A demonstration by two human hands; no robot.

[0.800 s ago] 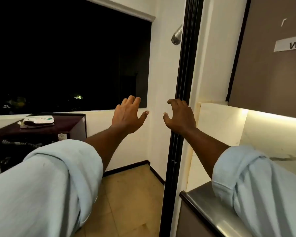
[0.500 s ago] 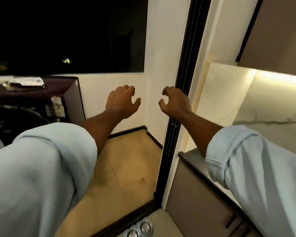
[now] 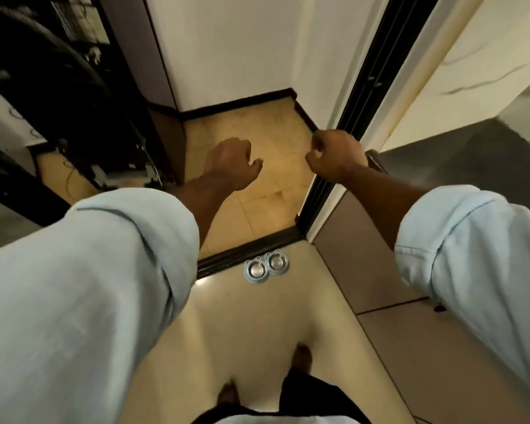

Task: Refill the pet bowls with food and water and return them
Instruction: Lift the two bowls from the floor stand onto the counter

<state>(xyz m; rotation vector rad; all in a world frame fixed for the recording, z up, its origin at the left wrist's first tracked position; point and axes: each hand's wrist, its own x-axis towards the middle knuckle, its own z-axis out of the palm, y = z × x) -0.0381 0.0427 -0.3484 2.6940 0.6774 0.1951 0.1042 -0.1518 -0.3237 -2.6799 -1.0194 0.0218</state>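
Observation:
Two small shiny metal pet bowls sit side by side on the cream floor, right against the dark door track: the left bowl [image 3: 255, 270] and the right bowl [image 3: 278, 262]. Both look empty. My left hand [image 3: 231, 163] hangs well above and beyond them, fingers loosely curled, holding nothing. My right hand [image 3: 334, 156] is out in front near the dark sliding-door frame [image 3: 328, 191], fingers curled in, nothing held. Both arms wear rolled light-blue sleeves.
A dark cabinet [image 3: 74, 96] full of cables stands at the left on the yellowish balcony floor [image 3: 257, 203]. A brown cabinet front [image 3: 355, 264] and steel counter [image 3: 471, 160] are at the right. My bare feet [image 3: 302, 356] stand on the cream floor behind the bowls.
My view has tipped down from the dark window to the floor, bringing the bowls and my feet into sight. Both hands have curled their fingers in more.

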